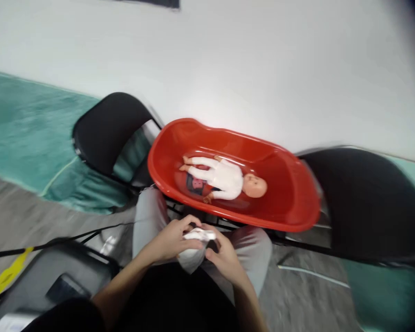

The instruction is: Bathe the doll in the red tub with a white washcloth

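Note:
Above my lap, my left hand (pixel 180 237) and my right hand (pixel 223 251) close from both sides on a small crumpled white item (pixel 199 234), its exact kind blurred. A pale greyish part (pixel 191 259) hangs beneath it, between the hands; whether it belongs to the same item I cannot tell. Just beyond my knees stands a red baby bathtub (pixel 280 219). Inside it a baby doll (pixel 224 179) in a white suit lies on its back, head to the right, bare feet to the left.
Black chairs flank the tub, one at the left (pixel 107 129) and one at the right (pixel 370 207). A dark grey case (pixel 72 263) sits at lower left beside a yellow strap (pixel 8 276). Green cloth (pixel 31 120) covers floor along the white wall (pixel 228 60).

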{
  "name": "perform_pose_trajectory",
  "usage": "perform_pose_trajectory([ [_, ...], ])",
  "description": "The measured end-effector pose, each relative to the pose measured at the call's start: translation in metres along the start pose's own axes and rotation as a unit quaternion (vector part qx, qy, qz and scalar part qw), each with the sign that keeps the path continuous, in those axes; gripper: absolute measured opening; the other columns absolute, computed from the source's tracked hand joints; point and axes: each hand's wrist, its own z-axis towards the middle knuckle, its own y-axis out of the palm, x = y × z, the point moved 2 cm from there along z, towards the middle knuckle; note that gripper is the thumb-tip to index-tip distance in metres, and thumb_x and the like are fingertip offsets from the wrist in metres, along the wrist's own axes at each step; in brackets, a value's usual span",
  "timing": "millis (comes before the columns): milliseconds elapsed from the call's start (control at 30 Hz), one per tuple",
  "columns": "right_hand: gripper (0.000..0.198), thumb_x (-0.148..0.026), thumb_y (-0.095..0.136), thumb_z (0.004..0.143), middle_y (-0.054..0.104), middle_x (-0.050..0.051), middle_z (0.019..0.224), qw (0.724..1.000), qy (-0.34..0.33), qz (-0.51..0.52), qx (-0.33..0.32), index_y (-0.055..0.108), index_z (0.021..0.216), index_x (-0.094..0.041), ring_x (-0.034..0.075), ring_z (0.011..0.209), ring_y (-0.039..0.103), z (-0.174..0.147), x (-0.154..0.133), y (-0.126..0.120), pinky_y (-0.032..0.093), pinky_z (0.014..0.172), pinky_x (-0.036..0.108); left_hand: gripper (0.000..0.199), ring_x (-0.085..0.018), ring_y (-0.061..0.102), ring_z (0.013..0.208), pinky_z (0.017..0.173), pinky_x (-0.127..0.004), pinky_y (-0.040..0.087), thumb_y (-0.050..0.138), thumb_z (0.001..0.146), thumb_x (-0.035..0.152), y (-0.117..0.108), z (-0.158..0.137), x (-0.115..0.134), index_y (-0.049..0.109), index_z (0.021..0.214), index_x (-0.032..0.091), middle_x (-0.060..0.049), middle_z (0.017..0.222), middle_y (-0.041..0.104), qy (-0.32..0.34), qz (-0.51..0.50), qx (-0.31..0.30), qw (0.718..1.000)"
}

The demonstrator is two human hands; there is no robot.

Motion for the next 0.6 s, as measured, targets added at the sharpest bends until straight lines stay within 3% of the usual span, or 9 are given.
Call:
perform_pose_trajectory([
  [67,0.070,-0.055,0.083,0.068,0.071,0.013,0.119,0.998,0.041,-0.020,-0.047,0.067,0.124,-0.016,0.032,0.110,0.064,0.004,0.006,0.009,0.051,0.098,0.043,0.047,-0.011,0.056,0.069,0.061,-0.021,0.039,0.076,0.078,0.037,-0.005,-0.005,-0.005,0.058,0.118,0.020,0.003,0.084,0.069,-0.011,-0.016,0.010,1.000],
  [167,0.051,-0.047,0.081,0.069,0.077,0.010,0.098,0.983,0.115,-0.100,-0.098,0.076,0.107,-0.014,0.031,0.090,0.069,0.010,0.015,0.026,0.057,0.082,0.040,0.052,-0.011,0.058,0.070,0.064,-0.022,0.043,0.077,0.079,0.039,-0.016,-0.022,-0.022,0.057,0.123,0.019,0.002,0.086,0.069,-0.016,-0.020,0.055,0.998],
  [300,0.041,-0.047,0.074,0.073,0.078,0.010,0.095,0.975,0.109,-0.169,-0.090,0.079,0.100,-0.016,0.031,0.087,0.071,0.019,0.028,0.035,0.059,0.081,0.038,0.049,-0.018,0.064,0.107,0.097,-0.031,0.047,0.072,0.085,0.045,-0.030,-0.082,-0.071,0.060,0.124,0.019,-0.007,0.117,0.070,-0.038,0.009,0.155,0.987],
  [367,0.043,-0.049,0.074,0.072,0.078,0.011,0.099,0.974,0.104,-0.193,-0.056,0.079,0.100,-0.017,0.032,0.090,0.072,0.024,0.038,0.030,0.059,0.081,0.038,0.040,-0.019,0.065,0.107,0.097,-0.032,0.047,0.063,0.091,0.046,-0.037,-0.126,-0.110,0.064,0.119,0.018,-0.008,0.118,0.071,-0.129,0.053,0.201,0.970],
  [433,0.046,-0.051,0.074,0.071,0.078,0.011,0.103,0.973,0.098,-0.209,-0.031,0.078,0.103,-0.017,0.032,0.094,0.072,0.029,0.046,0.024,0.060,0.082,0.037,0.034,-0.019,0.068,0.088,0.084,-0.031,0.052,0.055,0.094,0.046,-0.045,-0.174,-0.155,0.069,0.107,0.018,-0.005,0.096,0.074,-0.247,0.060,0.189,0.948],
  [467,0.048,-0.051,0.074,0.072,0.077,0.011,0.105,0.972,0.094,-0.215,-0.023,0.077,0.106,-0.017,0.032,0.096,0.072,0.032,0.049,0.022,0.059,0.084,0.038,0.030,-0.019,0.069,0.080,0.077,-0.030,0.052,0.056,0.093,0.044,-0.051,-0.199,-0.179,0.070,0.098,0.018,-0.004,0.086,0.073,-0.327,0.051,0.167,0.929],
  [500,0.050,-0.051,0.073,0.072,0.077,0.010,0.107,0.971,0.090,-0.219,-0.016,0.076,0.110,-0.017,0.032,0.097,0.072,0.035,0.051,0.021,0.059,0.086,0.038,0.025,-0.021,0.070,0.075,0.073,-0.030,0.053,0.061,0.089,0.041,-0.059,-0.223,-0.202,0.071,0.092,0.018,-0.004,0.081,0.073,-0.424,0.047,0.163,0.889],
  [533,0.052,-0.051,0.073,0.073,0.077,0.010,0.108,0.971,0.089,-0.220,-0.012,0.074,0.114,-0.017,0.031,0.098,0.072,0.037,0.052,0.022,0.059,0.086,0.038,0.021,-0.023,0.071,0.077,0.074,-0.030,0.054,0.068,0.082,0.038,-0.071,-0.247,-0.223,0.071,0.092,0.019,-0.004,0.083,0.074,-0.514,0.060,0.216,0.828],
  [600,0.054,-0.050,0.072,0.074,0.076,0.011,0.108,0.972,0.092,-0.217,-0.011,0.073,0.116,-0.017,0.031,0.099,0.072,0.042,0.052,0.027,0.059,0.086,0.038,0.038,-0.031,0.070,0.101,0.084,-0.036,0.053,0.064,0.086,0.038,-0.096,-0.284,-0.257,0.065,0.116,0.014,-0.015,0.106,0.073,-0.582,0.109,0.295,0.750],
])
